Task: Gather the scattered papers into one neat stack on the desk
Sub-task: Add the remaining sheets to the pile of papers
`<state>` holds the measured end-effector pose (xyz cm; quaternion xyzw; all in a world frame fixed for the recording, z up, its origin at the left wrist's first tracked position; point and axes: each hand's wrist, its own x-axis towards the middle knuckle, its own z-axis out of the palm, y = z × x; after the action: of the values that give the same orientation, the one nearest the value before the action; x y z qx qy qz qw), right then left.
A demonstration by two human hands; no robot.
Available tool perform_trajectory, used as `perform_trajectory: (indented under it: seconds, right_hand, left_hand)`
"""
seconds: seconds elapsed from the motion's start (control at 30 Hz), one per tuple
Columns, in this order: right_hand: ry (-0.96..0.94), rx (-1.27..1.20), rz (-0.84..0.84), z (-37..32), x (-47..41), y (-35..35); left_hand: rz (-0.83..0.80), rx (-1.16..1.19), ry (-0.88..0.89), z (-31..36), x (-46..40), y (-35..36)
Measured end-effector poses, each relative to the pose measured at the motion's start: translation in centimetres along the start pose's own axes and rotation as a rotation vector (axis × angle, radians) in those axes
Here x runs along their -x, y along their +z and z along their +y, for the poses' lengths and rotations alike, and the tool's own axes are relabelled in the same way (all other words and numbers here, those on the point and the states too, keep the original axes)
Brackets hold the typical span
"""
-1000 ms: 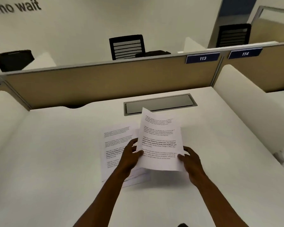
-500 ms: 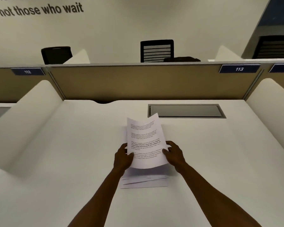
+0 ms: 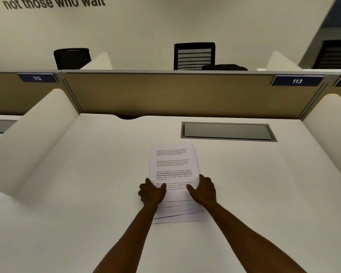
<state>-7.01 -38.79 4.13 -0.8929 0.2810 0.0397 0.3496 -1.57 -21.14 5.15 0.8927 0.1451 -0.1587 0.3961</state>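
Observation:
A pile of printed white papers lies flat on the white desk, near its middle. The top sheet shows several blocks of text. Below it the near edges of several sheets fan out unevenly. My left hand grips the pile's left side, thumb on the top sheet. My right hand holds the right side the same way. Both forearms reach in from the bottom of the view.
A grey cable hatch is set into the desk behind the pile. A tan partition closes the back, with white side dividers at the left and right. Black chairs stand beyond.
The sheet I held tilted up above the desk has come down flat onto the sheets lying there. Both hands stayed on its sides. The view has shifted left.

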Motion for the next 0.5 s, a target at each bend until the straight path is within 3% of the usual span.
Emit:
perform_trajectory:
  seconds: [0.27, 0.5]
  right_hand:
    - [0.068, -0.024, -0.007, 1.0, -0.8, -0.6]
    - [0.012, 0.106, -0.019, 1.9, 0.1, -0.2]
  left_hand:
    - [-0.060, 0.347, -0.139, -1.0, -1.9, -1.0]
    - [-0.142, 0.393, -0.098, -0.3, -2.1, -0.8]
